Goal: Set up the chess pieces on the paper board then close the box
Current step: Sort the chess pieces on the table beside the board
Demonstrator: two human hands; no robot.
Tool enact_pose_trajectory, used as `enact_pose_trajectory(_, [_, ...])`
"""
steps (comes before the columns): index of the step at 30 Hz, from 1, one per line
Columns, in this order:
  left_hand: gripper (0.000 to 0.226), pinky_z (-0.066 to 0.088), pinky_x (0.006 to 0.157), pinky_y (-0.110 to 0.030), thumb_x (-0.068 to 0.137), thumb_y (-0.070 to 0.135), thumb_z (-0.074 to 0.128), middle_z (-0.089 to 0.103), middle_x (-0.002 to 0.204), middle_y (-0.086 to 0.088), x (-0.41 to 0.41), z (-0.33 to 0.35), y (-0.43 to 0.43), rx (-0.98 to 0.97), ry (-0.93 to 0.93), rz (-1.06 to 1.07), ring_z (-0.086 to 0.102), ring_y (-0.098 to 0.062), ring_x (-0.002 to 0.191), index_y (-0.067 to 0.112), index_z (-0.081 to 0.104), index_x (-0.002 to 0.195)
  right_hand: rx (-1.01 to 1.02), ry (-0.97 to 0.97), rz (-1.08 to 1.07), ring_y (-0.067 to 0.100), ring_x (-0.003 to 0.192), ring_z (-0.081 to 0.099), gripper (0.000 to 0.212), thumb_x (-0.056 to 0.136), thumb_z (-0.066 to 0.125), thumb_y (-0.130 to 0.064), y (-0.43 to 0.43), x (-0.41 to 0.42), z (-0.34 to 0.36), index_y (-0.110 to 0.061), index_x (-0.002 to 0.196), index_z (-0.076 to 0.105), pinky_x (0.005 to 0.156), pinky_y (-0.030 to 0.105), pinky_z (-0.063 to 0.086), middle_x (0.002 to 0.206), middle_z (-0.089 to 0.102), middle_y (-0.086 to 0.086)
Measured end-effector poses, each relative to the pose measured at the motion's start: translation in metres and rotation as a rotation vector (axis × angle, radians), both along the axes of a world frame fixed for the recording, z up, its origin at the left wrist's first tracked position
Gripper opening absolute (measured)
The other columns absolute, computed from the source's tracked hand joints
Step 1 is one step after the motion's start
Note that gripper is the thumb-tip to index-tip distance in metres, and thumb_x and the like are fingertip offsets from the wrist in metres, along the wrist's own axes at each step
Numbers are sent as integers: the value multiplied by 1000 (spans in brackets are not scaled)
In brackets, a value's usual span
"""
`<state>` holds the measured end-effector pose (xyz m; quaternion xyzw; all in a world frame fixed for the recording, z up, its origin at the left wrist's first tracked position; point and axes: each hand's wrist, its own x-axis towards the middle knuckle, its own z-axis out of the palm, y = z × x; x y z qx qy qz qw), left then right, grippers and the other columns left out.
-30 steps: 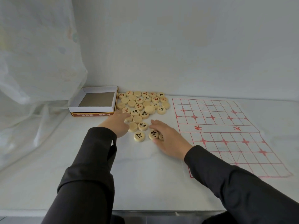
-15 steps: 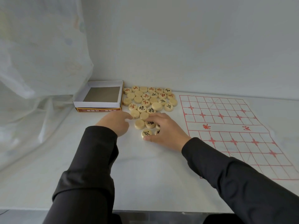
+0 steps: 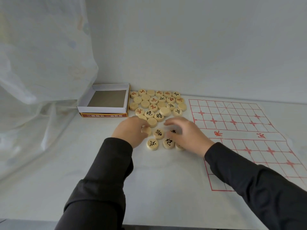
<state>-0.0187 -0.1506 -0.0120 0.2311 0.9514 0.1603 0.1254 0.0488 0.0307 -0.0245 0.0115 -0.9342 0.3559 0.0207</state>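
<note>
1. Our left hand (image 3: 131, 132) curls its fingers round a blank piece (image 3: 146, 130); our right hand (image 3: 189, 136) hangs with fingers spread, holding nothing.
2. The pile (image 3: 157, 103) lies just beyond both sets of fingers — small, light, hard discs, likely slick; we'd pinch each by its rim.

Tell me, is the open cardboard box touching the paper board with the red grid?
Apart. The head view shows the box left of the chess pieces, which lie on the table between it and the paper board.
</note>
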Motion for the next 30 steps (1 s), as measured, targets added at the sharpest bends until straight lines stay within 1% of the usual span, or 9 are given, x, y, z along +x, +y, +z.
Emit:
enact_pose_trajectory(5, [39, 45, 87, -27, 83, 30, 66, 52, 112, -1, 2, -1, 3, -24, 40, -8, 52, -20, 100, 22, 57, 120, 85, 87, -24, 10, 117, 47, 28, 86, 61, -10, 9, -26, 7, -17, 112, 65, 101, 19, 32, 118, 57, -5])
enact_pose_trajectory(9, [29, 44, 81, -24, 88, 31, 56, 60, 105, -4, 0, 1, 2, -26, 49, -14, 56, -19, 95, 15, 64, 111, 243, 121, 36, 18, 116, 42, 25, 84, 67, -14, 4, -48, 11, -15, 108, 68, 96, 18, 27, 115, 54, 3])
enact_pose_trajectory(13, [28, 42, 73, -23, 95, 29, 46, 65, 94, -6, -2, 5, -2, 36, 39, 32, 57, -19, 86, 11, 66, 101, 408, 108, 112, 23, 128, 35, 25, 83, 69, -23, -10, -60, 12, -21, 107, 70, 106, 36, 28, 133, 48, 7])
enact_pose_trajectory(16, [29, 40, 70, -24, 97, 25, 43, 63, 87, -6, -4, 4, -4, 36, 30, 61, 55, -18, 78, 9, 67, 96, 458, 63, 136, 22, 134, 28, 29, 80, 71, -31, -17, -63, 11, -21, 107, 69, 108, 34, 21, 142, 41, 5])
enact_pose_trajectory(18, [28, 43, 75, -25, 97, 20, 42, 64, 95, -6, -5, 3, -4, 51, 6, 74, 56, -19, 86, 10, 67, 102, 455, 52, 133, 21, 134, 26, 30, 79, 71, -35, -22, -66, 11, -20, 104, 71, 108, 31, 20, 143, 40, 4])
enact_pose_trajectory(20, [30, 45, 89, -27, 96, 15, 41, 63, 109, -5, -4, 4, -3, 59, -19, 87, 57, -20, 101, 14, 65, 114, 460, 31, 144, 21, 134, 26, 30, 77, 72, -37, -26, -67, 9, -19, 101, 71, 108, 31, 19, 143, 40, 4])
enact_pose_trajectory(23, [27, 48, 93, -30, 94, 16, 46, 65, 110, -6, -5, 5, -4, 57, -56, 104, 59, -20, 101, 15, 65, 113, 454, 6, 156, 21, 133, 28, 29, 76, 73, -36, -29, -69, 8, -18, 98, 71, 108, 33, 21, 141, 42, 4])
enact_pose_trajectory(26, [24, 48, 94, -31, 92, 16, 53, 63, 111, -6, -6, 4, -5, 58, -85, 121, 59, -21, 103, 17, 65, 113, 359, 37, 76, 16, 121, 39, 30, 76, 73, -30, -25, -64, 15, -14, 101, 68, 99, 26, 28, 127, 50, 1])
enact_pose_trajectory(30, [25, 50, 94, -33, 89, 12, 58, 63, 107, -5, -4, 5, -2, 118, -131, 110, 62, -20, 98, 15, 64, 113, 36, -24, -83, 3, 73, 52, 30, 69, 80, -16, -9, -49, 27, -17, 93, 63, 66, 19, 43, 88, 60, -5])
